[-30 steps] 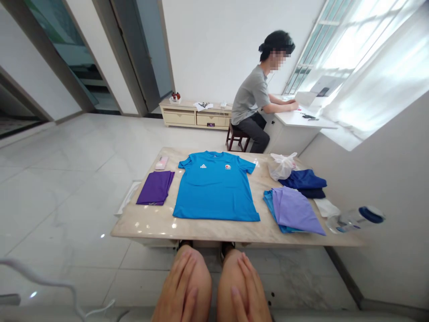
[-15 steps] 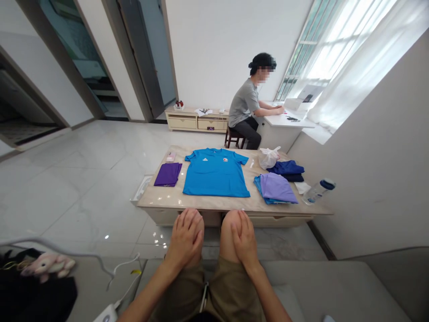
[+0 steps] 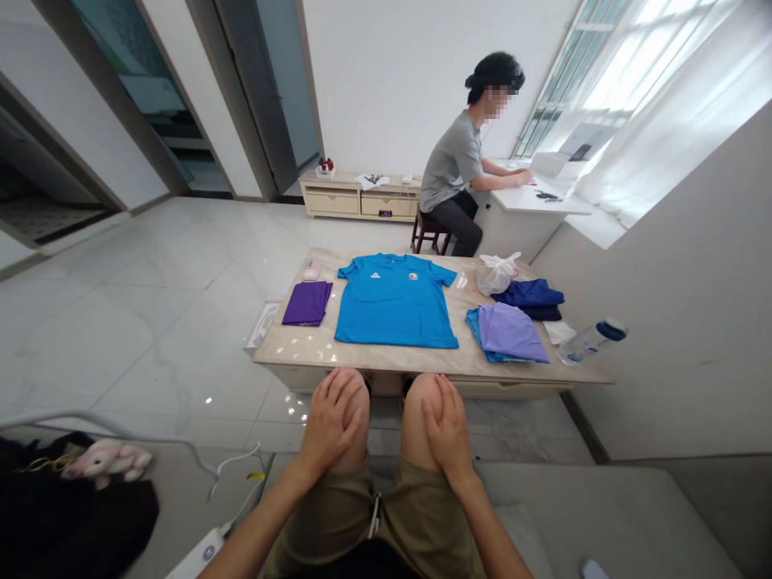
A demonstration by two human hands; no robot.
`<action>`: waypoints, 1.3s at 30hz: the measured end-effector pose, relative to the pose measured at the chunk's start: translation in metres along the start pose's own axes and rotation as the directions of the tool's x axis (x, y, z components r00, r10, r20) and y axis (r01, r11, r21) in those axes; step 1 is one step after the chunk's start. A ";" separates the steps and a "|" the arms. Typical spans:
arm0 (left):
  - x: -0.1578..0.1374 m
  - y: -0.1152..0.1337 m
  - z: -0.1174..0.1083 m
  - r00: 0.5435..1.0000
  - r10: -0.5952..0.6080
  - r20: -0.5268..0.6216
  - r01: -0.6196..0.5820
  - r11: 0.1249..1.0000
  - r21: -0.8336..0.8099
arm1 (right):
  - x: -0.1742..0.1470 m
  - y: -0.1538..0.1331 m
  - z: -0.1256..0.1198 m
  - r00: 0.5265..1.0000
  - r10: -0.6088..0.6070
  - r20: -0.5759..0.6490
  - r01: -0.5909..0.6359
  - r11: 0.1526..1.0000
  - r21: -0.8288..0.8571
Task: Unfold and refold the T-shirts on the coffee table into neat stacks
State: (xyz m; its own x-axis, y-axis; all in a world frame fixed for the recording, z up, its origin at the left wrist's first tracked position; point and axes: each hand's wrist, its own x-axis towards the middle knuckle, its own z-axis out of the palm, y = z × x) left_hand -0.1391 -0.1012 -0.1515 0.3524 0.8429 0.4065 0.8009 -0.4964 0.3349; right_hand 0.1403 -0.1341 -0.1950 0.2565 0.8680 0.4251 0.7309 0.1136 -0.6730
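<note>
My left hand [image 3: 330,420] rests on my left knee, its fingers laid over the kneecap and holding nothing. On the other knee lies my right hand [image 3: 446,426], also with fingers stretched out and nothing in them. Beyond both knees, a blue T-shirt [image 3: 395,310] is spread flat, front up, on the low table [image 3: 301,346], with small white and red marks on its chest. A folded purple garment [image 3: 306,304] lies to its left. To its right sits a stack with a folded lilac garment [image 3: 512,331] on top of blue ones.
Folded dark blue clothes [image 3: 531,293], a white plastic bag [image 3: 498,273] and a clear water bottle [image 3: 591,343] stand at the table's right. A person [image 3: 458,161] sits at a white desk [image 3: 534,197]. A pink plush toy [image 3: 108,461] and a power strip [image 3: 202,555] lie on the sofa.
The view has shifted slightly, so the table and person sit a little higher and further right. Both hands stay on the knees; the clothes have not moved.
</note>
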 end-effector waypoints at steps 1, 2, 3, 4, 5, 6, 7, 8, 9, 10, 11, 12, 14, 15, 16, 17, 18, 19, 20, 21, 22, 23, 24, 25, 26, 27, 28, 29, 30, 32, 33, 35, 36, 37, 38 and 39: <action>0.000 0.001 0.000 1.000 -0.003 0.000 0.003 1.000 -0.002 | 0.000 0.001 0.000 1.000 0.001 0.002 -0.001 1.000 -0.001; -0.001 0.001 0.000 1.000 -0.006 -0.001 0.006 1.000 -0.003 | 0.000 0.002 -0.001 1.000 0.000 0.000 0.000 1.000 -0.002; -0.002 0.002 0.000 1.000 -0.010 -0.002 0.010 1.000 -0.005 | -0.001 0.003 -0.001 1.000 -0.001 -0.002 0.001 1.000 -0.004; -0.002 0.001 0.001 1.000 -0.013 -0.006 0.013 1.000 -0.005 | -0.002 0.004 -0.002 1.000 -0.002 -0.005 0.002 1.000 -0.006; -0.003 0.001 0.001 1.000 -0.016 -0.010 0.016 1.000 -0.006 | -0.003 0.005 -0.002 1.000 -0.002 -0.010 0.002 1.000 -0.009; -0.003 0.000 0.002 1.000 -0.016 -0.015 0.016 1.000 -0.005 | -0.004 0.005 -0.002 1.000 0.000 -0.016 0.000 1.000 -0.011; -0.004 0.000 0.002 1.000 -0.015 -0.019 0.014 1.000 -0.005 | -0.005 0.006 -0.003 1.000 0.003 -0.022 -0.003 1.000 -0.012; -0.004 -0.001 0.002 1.000 -0.011 -0.023 0.010 1.000 -0.004 | -0.006 0.006 -0.003 1.000 0.005 -0.027 -0.006 1.000 -0.012; -0.004 -0.002 0.003 1.000 -0.005 -0.028 0.005 1.000 -0.002 | -0.006 0.007 -0.003 1.000 0.007 -0.030 -0.007 1.000 -0.012; -0.004 -0.002 0.003 0.999 0.000 -0.032 0.000 1.000 -0.001 | -0.006 0.007 -0.003 0.999 0.007 -0.032 -0.007 1.000 -0.011; -0.004 -0.002 0.003 0.999 0.006 -0.036 -0.006 1.000 0.000 | -0.006 0.008 -0.003 1.000 0.007 -0.031 -0.007 1.000 -0.008; -0.005 -0.002 0.003 0.999 0.010 -0.041 -0.010 1.000 0.001 | -0.006 0.008 -0.002 1.000 0.007 -0.030 -0.007 1.000 -0.006; -0.005 -0.002 0.004 0.999 0.011 -0.051 -0.011 1.000 0.002 | -0.004 0.008 -0.002 1.000 0.008 -0.029 -0.008 1.000 -0.003; -0.006 -0.002 0.004 0.998 0.011 -0.057 -0.011 1.000 0.003 | -0.003 0.008 -0.002 0.999 0.011 -0.030 -0.011 1.000 -0.005; -0.006 -0.002 0.004 0.998 0.011 -0.063 -0.011 1.000 0.004 | -0.002 0.008 -0.002 0.999 0.014 -0.033 -0.014 1.000 -0.008; -0.007 -0.003 0.005 0.998 0.013 -0.068 -0.012 1.000 0.006 | -0.001 0.008 -0.002 0.999 0.016 -0.037 -0.017 1.000 -0.011; -0.008 -0.003 0.005 0.997 0.014 -0.072 -0.014 1.000 0.008 | -0.001 0.008 -0.001 0.999 0.018 -0.041 -0.018 1.000 -0.014; -0.009 -0.004 0.006 0.997 0.016 -0.073 -0.016 1.000 0.010 | -0.001 0.008 -0.002 0.999 0.019 -0.043 -0.019 1.000 -0.016; -0.010 -0.004 0.006 0.997 0.019 -0.074 -0.018 1.000 0.011 | -0.001 0.007 -0.002 0.999 0.018 -0.045 -0.019 1.000 -0.017; -0.011 -0.005 0.006 0.997 0.021 -0.075 -0.020 1.000 0.012 | -0.002 0.007 -0.002 0.999 0.016 -0.043 -0.017 1.000 -0.020; -0.012 -0.006 0.006 0.997 0.023 -0.074 -0.023 1.000 0.011 | -0.003 0.006 -0.002 0.999 0.013 -0.037 -0.014 1.000 -0.025; -0.013 -0.006 0.006 0.997 0.026 -0.075 -0.025 1.000 0.010 | -0.004 0.006 -0.002 0.999 0.010 -0.032 -0.011 0.999 -0.033; -0.015 -0.007 0.007 0.997 0.029 -0.077 -0.029 1.000 0.008 | -0.005 0.005 -0.001 1.000 0.006 -0.030 -0.008 0.999 -0.042; -0.016 -0.007 0.007 0.996 0.032 -0.079 -0.032 0.999 0.006 | -0.006 0.006 -0.001 1.000 0.006 -0.030 -0.007 0.999 -0.052; -0.017 -0.007 0.007 0.996 0.033 -0.080 -0.033 0.999 0.004 | -0.007 0.007 0.000 0.999 0.008 -0.033 -0.010 0.998 -0.063; -0.017 -0.008 0.007 0.996 0.032 -0.082 -0.032 0.999 0.002 | -0.007 0.008 0.001 0.999 0.014 -0.036 -0.017 0.997 -0.074; -0.017 -0.008 0.007 0.996 0.029 -0.083 -0.029 1.000 0.000 | -0.007 0.011 0.002 0.999 0.023 -0.038 -0.026 0.996 -0.084; -0.017 -0.009 0.007 0.996 0.024 -0.084 -0.025 1.000 -0.003 | -0.006 0.014 0.003 0.999 0.033 -0.036 -0.037 0.995 -0.091; -0.017 -0.009 0.007 0.996 0.019 -0.083 -0.020 1.000 -0.005 | -0.005 0.018 0.004 0.999 0.045 -0.030 -0.048 0.994 -0.095; -0.015 -0.011 0.008 0.997 0.012 -0.081 -0.013 1.000 -0.008 | -0.001 0.028 0.005 0.997 0.078 -0.017 -0.079 0.993 -0.088; -0.014 -0.012 0.008 0.997 0.011 -0.081 -0.011 1.000 -0.009 | 0.001 0.033 0.005 0.995 0.100 -0.013 -0.101 0.992 -0.080; -0.012 -0.013 0.008 0.997 0.011 -0.080 -0.011 1.000 -0.006 | 0.004 0.042 0.002 0.990 0.143 -0.015 -0.143 0.988 -0.062; -0.011 -0.014 0.008 0.997 0.011 -0.081 -0.011 1.000 -0.004 | 0.005 0.046 0.000 0.988 0.156 -0.019 -0.157 0.986 -0.053; -0.010 -0.015 0.008 0.997 0.011 -0.083 -0.011 1.000 -0.003 | 0.006 0.049 -0.002 0.986 0.162 -0.024 -0.163 0.986 -0.045; -0.009 -0.015 0.008 0.996 0.010 -0.086 -0.010 1.000 -0.001 | 0.006 0.052 -0.004 0.986 0.162 -0.031 -0.163 0.986 -0.037; -0.009 -0.016 0.008 0.996 0.011 -0.089 -0.011 1.000 -0.001 | 0.005 0.054 -0.007 0.987 0.158 -0.039 -0.160 0.987 -0.030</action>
State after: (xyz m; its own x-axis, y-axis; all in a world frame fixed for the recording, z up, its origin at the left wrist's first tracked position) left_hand -0.1511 -0.0993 -0.1678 0.3163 0.8157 0.4844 0.7967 -0.5056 0.3312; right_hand 0.1853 -0.1272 -0.2254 0.3936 0.8554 0.3366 0.6993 -0.0411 -0.7136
